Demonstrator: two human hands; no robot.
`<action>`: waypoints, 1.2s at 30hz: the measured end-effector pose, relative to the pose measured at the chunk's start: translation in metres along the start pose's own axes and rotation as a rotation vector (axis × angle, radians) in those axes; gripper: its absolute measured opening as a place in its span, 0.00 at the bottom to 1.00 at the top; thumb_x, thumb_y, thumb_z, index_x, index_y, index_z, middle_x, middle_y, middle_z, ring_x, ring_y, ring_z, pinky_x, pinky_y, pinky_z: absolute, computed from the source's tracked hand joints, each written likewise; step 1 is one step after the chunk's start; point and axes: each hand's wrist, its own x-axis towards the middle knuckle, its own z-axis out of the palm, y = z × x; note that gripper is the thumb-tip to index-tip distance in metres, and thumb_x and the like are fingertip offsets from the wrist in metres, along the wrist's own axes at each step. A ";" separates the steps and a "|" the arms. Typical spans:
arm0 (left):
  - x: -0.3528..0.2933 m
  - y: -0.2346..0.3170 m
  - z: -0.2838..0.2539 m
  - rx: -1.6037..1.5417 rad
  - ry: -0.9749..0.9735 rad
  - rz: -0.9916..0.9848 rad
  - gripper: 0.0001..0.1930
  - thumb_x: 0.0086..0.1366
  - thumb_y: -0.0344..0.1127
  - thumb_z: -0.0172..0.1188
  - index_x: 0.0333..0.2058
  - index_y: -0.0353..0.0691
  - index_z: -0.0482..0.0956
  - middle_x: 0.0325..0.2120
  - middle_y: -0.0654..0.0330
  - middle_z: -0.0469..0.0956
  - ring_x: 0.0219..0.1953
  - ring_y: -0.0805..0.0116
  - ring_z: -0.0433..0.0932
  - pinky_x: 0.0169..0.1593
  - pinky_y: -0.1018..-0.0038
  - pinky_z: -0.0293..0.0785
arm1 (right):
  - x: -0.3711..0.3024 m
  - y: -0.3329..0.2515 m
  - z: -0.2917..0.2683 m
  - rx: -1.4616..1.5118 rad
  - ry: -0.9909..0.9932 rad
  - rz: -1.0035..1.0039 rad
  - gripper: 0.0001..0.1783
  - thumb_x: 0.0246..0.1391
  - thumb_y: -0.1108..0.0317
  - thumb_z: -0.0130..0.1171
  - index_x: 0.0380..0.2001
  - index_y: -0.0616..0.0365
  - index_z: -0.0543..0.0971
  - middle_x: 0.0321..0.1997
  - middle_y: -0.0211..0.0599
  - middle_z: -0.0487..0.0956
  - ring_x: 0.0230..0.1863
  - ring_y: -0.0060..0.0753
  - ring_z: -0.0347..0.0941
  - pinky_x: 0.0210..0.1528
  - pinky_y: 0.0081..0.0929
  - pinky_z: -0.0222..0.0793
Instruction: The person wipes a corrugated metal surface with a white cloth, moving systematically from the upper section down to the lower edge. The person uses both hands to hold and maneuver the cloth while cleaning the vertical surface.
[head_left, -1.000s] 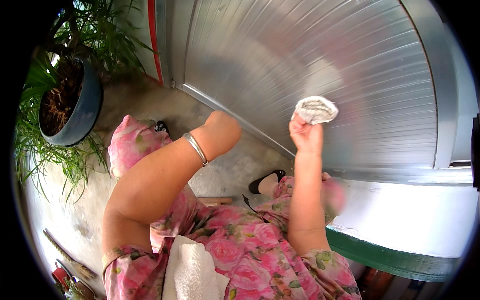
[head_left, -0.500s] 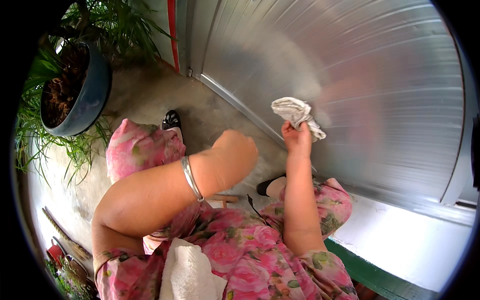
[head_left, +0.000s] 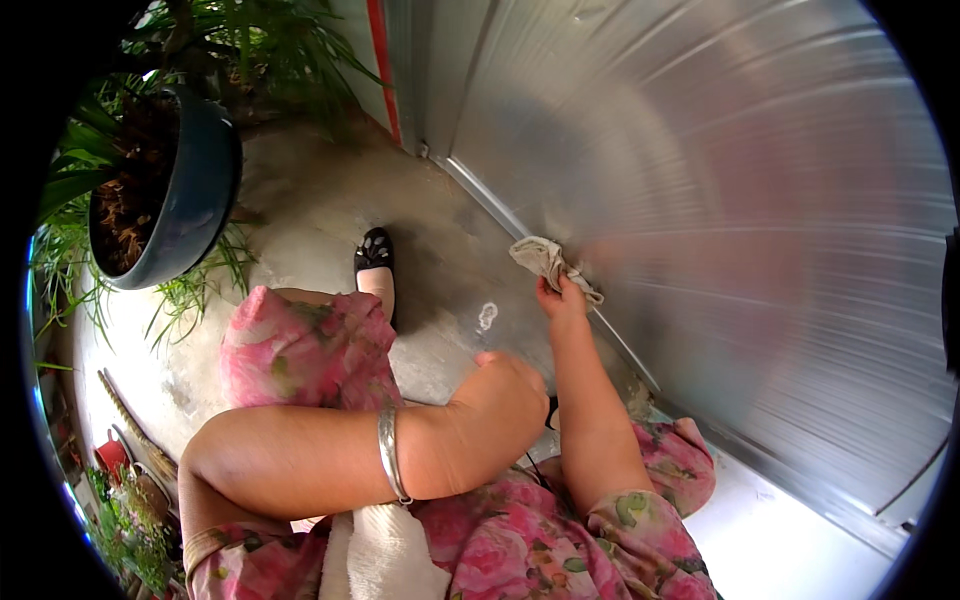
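My right hand is closed on a crumpled, off-white cleaning cloth. The cloth is at the bottom edge of a shiny ribbed metal door panel, near the floor. My left arm, with a silver bangle on it, bends across my lap. The left hand is close beside my right forearm, its back toward me and its fingers mostly hidden below. Whether it holds anything does not show. A white towel hangs against my floral pink clothing under the left forearm.
A blue-grey pot with long-leaved plants stands at the far left. Concrete floor lies between it and the door. A straw broom and a red container are at the lower left. A white ledge runs at the right.
My right hand has lowered the cloth down the metal panel to its bottom edge, slightly to the left. My left hand has moved nearer my body and to the right. The view has shifted slightly.
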 end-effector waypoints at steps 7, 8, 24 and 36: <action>0.004 -0.002 0.004 -0.038 -0.068 0.036 0.11 0.48 0.36 0.59 0.30 0.39 0.80 0.27 0.58 0.77 0.32 0.63 0.78 0.34 0.70 0.73 | 0.013 0.003 -0.004 0.040 0.004 0.035 0.11 0.62 0.67 0.47 0.46 0.54 0.73 0.45 0.37 0.75 0.44 0.37 0.71 0.44 0.37 0.71; 0.003 -0.003 0.001 -0.057 -0.068 0.038 0.10 0.49 0.36 0.59 0.30 0.39 0.80 0.27 0.58 0.77 0.33 0.63 0.78 0.34 0.70 0.73 | 0.011 0.002 -0.008 0.036 -0.027 0.028 0.11 0.62 0.66 0.47 0.46 0.54 0.73 0.45 0.37 0.75 0.43 0.37 0.71 0.42 0.37 0.72; 0.030 -0.008 0.005 -0.036 -0.319 0.101 0.10 0.51 0.35 0.63 0.33 0.43 0.83 0.34 0.58 0.80 0.34 0.63 0.81 0.29 0.71 0.74 | -0.164 -0.074 -0.049 0.167 -0.408 -0.388 0.15 0.60 0.62 0.47 0.44 0.58 0.73 0.41 0.37 0.76 0.35 0.34 0.70 0.33 0.27 0.69; 0.039 -0.006 0.005 -0.037 -0.320 0.063 0.10 0.50 0.35 0.63 0.33 0.43 0.83 0.35 0.57 0.80 0.37 0.63 0.80 0.31 0.70 0.76 | -0.256 -0.109 -0.032 0.042 -0.715 -0.797 0.15 0.59 0.65 0.51 0.47 0.60 0.72 0.45 0.38 0.77 0.39 0.32 0.71 0.40 0.27 0.68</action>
